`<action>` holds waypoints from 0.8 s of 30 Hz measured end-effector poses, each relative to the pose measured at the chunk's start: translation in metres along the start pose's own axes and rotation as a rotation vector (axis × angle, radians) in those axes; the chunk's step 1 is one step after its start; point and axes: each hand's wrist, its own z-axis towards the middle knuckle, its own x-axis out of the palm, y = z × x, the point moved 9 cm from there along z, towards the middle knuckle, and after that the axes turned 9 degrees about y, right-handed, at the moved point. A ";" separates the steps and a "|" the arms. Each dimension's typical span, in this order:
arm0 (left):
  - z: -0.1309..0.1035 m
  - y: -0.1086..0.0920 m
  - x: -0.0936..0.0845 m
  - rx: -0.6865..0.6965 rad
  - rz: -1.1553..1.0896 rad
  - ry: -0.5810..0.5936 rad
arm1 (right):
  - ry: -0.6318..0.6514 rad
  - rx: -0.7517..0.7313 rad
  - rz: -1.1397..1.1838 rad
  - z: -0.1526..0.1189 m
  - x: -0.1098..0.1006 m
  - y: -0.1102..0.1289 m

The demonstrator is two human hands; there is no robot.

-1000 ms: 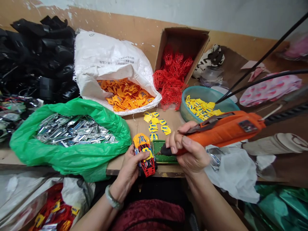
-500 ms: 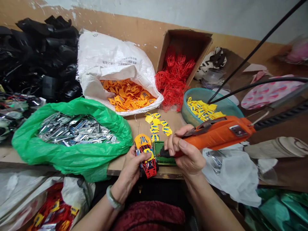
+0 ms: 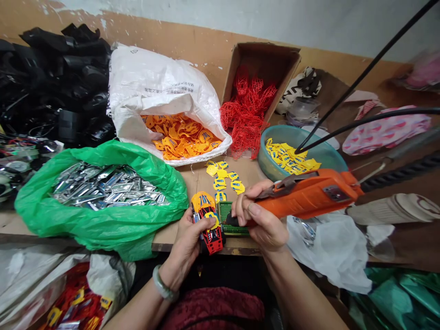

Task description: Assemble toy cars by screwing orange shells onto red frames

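Near the table's front edge, my left hand (image 3: pixel 188 233) is closed around a toy car (image 3: pixel 207 224) with an orange hood, a yellow roof piece and a red rear frame; the thumb presses on the yellow piece. My right hand (image 3: pixel 263 217) grips an orange electric screwdriver (image 3: pixel 305 195), held slantwise with its cable running off to the right. The screwdriver's dark tip points left at the car's side, over a green mesh basket (image 3: pixel 225 210). Whether tip and car touch I cannot tell. Several yellow roof pieces (image 3: pixel 220 184) lie on the table beyond the car.
A green bag (image 3: pixel 30 199) of silvery parts stands left, a white sack (image 3: pixel 154 73) of orange hoods behind it. Further back is a cardboard box (image 3: pixel 292 57) of red frames. A teal bowl (image 3: pixel 266 167) holds yellow pieces. Black cables (image 3: pixel 371 64) hang at right.
My right hand and the screwdriver have shifted slightly left, toward the car. The toy car stays in my left hand almost unmoved.
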 end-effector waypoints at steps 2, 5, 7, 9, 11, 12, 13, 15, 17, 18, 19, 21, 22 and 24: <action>0.000 0.000 -0.001 0.003 0.002 -0.006 | 0.000 0.002 -0.014 -0.001 -0.001 -0.001; 0.001 0.001 -0.002 -0.001 -0.003 -0.006 | 0.019 0.009 -0.038 -0.002 0.000 -0.003; 0.002 0.002 -0.002 -0.008 -0.006 -0.002 | 0.045 0.017 -0.040 -0.003 0.001 -0.005; 0.002 0.003 -0.001 -0.015 -0.007 -0.001 | 0.066 0.026 -0.026 -0.004 0.002 -0.008; 0.002 0.003 -0.001 -0.017 -0.004 -0.005 | 0.071 0.030 -0.011 -0.004 0.002 -0.011; 0.002 0.003 -0.001 -0.016 -0.002 -0.008 | 0.075 0.028 -0.007 -0.004 0.002 -0.012; 0.002 0.002 -0.001 -0.014 0.001 -0.011 | 0.076 0.027 -0.006 -0.004 0.002 -0.013; 0.002 0.001 -0.001 -0.013 0.011 -0.013 | 0.069 0.025 -0.014 -0.004 0.001 -0.014; 0.001 0.000 0.001 -0.014 0.019 0.003 | 0.051 0.013 -0.022 -0.002 -0.001 -0.014; 0.001 0.000 0.002 -0.013 0.025 0.012 | 0.037 0.006 -0.020 -0.002 -0.002 -0.013; 0.000 -0.001 0.003 -0.012 0.030 0.019 | 0.018 0.000 -0.016 -0.002 -0.005 -0.011; 0.000 -0.002 0.004 -0.014 0.037 0.021 | -0.026 -0.001 -0.027 -0.003 -0.014 -0.009; -0.001 -0.002 0.003 -0.021 0.038 0.016 | -0.046 0.006 -0.050 -0.005 -0.019 -0.008; -0.001 -0.002 0.003 -0.037 0.033 0.002 | -0.084 0.022 -0.122 -0.011 -0.031 -0.008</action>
